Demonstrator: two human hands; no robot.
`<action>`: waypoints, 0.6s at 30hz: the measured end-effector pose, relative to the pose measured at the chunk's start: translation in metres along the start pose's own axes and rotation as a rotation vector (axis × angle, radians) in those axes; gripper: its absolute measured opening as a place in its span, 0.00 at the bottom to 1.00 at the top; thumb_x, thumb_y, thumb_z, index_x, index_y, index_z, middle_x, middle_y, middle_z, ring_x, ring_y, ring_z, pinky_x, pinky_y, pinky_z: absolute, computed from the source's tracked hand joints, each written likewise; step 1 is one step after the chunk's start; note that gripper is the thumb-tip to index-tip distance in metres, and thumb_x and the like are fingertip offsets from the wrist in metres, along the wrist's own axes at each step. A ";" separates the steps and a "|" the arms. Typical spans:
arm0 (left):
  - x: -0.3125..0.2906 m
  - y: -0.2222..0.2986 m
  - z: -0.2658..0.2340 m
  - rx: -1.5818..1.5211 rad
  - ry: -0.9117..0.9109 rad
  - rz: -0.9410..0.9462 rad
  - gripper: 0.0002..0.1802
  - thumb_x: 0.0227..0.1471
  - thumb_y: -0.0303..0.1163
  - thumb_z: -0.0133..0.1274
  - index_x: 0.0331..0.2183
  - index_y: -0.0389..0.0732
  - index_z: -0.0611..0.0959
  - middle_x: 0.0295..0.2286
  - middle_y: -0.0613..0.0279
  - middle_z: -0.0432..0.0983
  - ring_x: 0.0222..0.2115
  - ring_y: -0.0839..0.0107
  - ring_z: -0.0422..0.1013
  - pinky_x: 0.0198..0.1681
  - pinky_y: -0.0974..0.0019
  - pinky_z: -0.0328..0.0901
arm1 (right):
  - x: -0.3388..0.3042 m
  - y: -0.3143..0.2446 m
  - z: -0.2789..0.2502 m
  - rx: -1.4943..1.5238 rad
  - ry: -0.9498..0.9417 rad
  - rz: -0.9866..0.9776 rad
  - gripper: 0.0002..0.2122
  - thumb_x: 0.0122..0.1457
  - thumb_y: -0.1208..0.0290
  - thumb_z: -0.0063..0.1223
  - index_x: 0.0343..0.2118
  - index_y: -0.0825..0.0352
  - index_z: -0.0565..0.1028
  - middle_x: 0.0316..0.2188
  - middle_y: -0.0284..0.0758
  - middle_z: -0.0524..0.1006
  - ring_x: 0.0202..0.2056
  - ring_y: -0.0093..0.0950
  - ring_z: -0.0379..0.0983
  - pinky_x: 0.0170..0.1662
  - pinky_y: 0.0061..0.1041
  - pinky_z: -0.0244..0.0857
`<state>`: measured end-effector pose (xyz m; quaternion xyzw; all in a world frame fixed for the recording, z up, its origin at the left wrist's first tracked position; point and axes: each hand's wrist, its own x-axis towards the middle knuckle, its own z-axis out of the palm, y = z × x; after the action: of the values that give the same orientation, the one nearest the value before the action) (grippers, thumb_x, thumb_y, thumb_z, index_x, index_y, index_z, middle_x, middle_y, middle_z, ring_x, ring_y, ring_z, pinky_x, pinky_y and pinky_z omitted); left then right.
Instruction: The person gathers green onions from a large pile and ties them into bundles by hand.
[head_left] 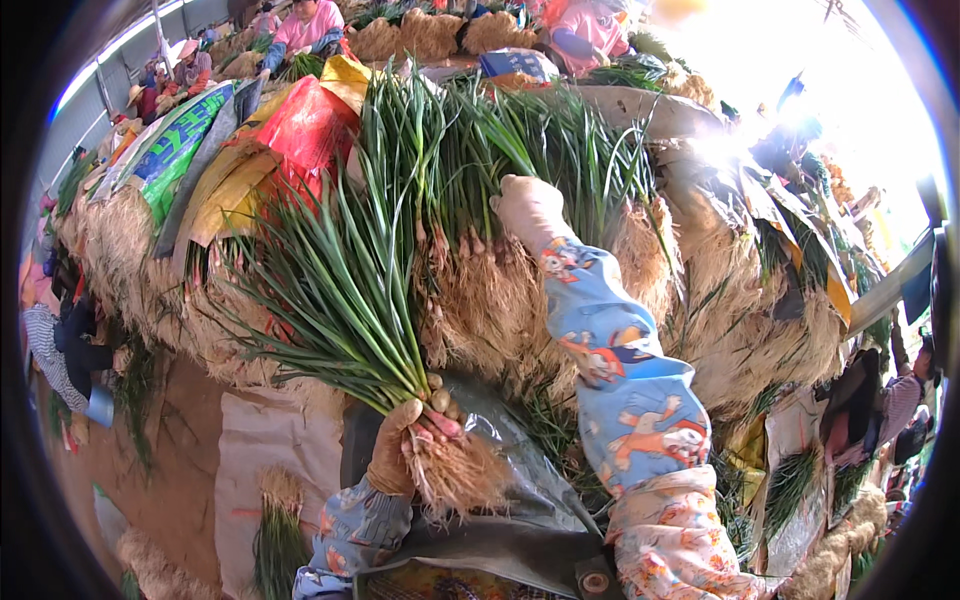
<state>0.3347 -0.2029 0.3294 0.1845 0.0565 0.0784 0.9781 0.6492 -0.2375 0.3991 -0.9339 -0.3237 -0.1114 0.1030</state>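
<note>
My left hand (396, 447), in a tan glove, is wrapped round a bunch of spring onions (365, 300) just above their pinkish bulbs and pale roots. The green leaves fan up and to the left. Farther off, my right hand (531, 208), in a pale glove, is closed at the long heap of spring onions (480, 150). Leaves run up from its fist, while the fingertips are hidden. Roots of the heap (495, 310) hang toward me below that hand. Patterned blue sleeves cover both forearms.
Red plastic sheeting (312, 130) and a green-blue sack (185, 145) cover the heap at left. A dark plastic sheet (500, 440) lies close to me. Another bunch of spring onions (280, 540) rests on a pale mat (262, 440). Several people sit around, one in pink (305, 28) across the heap.
</note>
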 end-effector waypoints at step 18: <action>0.010 -0.001 0.000 0.313 0.240 -0.082 0.15 0.48 0.40 0.50 0.24 0.36 0.74 0.19 0.60 0.70 0.25 0.71 0.70 0.33 0.67 0.68 | -0.180 -0.085 0.012 1.333 -0.419 0.703 0.06 0.51 0.71 0.47 0.25 0.67 0.75 0.16 0.36 0.73 0.16 0.23 0.67 0.20 0.23 0.63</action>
<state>0.3443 -0.2023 0.3282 0.3212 0.1917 0.0503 0.9260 0.4597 -0.2737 0.3486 -0.7243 -0.0203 0.3243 0.6081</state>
